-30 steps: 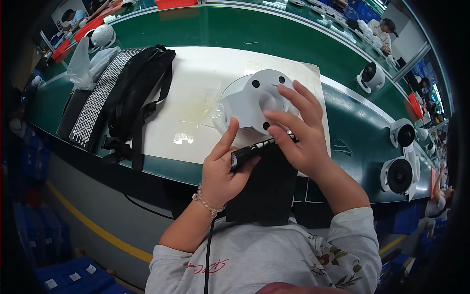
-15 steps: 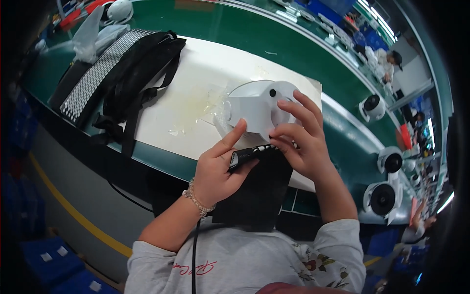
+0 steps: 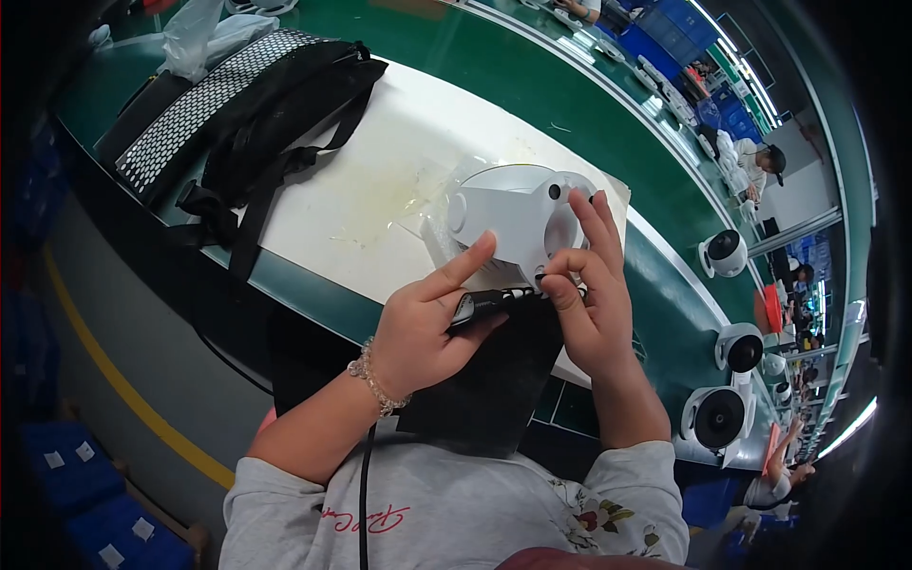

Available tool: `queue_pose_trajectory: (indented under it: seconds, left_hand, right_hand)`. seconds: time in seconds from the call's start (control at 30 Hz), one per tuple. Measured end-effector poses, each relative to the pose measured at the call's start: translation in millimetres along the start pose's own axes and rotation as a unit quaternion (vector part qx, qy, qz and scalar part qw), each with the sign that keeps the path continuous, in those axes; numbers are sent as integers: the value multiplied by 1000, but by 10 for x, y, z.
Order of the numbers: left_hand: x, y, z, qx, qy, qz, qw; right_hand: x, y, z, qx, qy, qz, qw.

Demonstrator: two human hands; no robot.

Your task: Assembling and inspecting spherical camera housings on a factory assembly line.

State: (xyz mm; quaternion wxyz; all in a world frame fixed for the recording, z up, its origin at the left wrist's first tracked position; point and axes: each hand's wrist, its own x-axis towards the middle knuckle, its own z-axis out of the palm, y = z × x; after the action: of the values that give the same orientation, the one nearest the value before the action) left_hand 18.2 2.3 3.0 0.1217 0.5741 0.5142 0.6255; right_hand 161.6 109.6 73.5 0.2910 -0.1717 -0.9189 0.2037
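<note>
A white plastic housing (image 3: pixel 508 225) rests tilted on the white board, with clear plastic film at its left side. It has a round hollow and a round black pad (image 3: pixel 554 192) at its far edge. My left hand (image 3: pixel 425 328) is closed around a black strip-like piece (image 3: pixel 483 306) with pale spots, its thumb lying against the housing. My right hand (image 3: pixel 594 304) pinches a small black pad (image 3: pixel 541 276) between thumb and forefinger at the housing's near corner. Its other fingers stretch up over the housing's right side.
The white board (image 3: pixel 399 123) lies on a green bench (image 3: pixel 418 33). A black bag (image 3: pixel 275 123) with straps and a perforated panel sits to the left. White round-headed units (image 3: pixel 719 418) stand along the right. Co-workers sit at the far right.
The view has shifted slightly. My right thumb and forefinger have closed together at the housing's near corner, while its other fingers have straightened. My left hand keeps its hold.
</note>
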Motion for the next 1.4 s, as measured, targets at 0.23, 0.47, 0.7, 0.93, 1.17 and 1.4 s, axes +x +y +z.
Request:
queue_pose_trajectory:
  seconds: [0.23, 0.47, 0.7, 0.93, 1.17, 1.4]
  left_hand:
    - [-16, -19, 14, 3, 12, 0, 1000]
    - [-17, 12, -17, 7, -12, -21, 1000]
    - [-6, 3, -15, -6, -4, -1, 1000]
    - [-14, -30, 20, -3, -5, 23, 1000]
    - [-9, -18, 21, 4, 2, 8, 1000]
    - [-2, 3, 24, 16, 3, 6, 1000]
  right_hand:
    - [-210, 23, 105, -174, 51, -58, 982]
    - [-222, -66, 163, -137, 125, -95, 978]
    - [-240, 1, 129, -199, 65, -210, 955]
    - [-228, 395, -91, 104, 126, 87, 983]
    - [-323, 264, -35, 67, 91, 95, 989]
    - [-548, 243, -10, -357, 97, -73, 926]
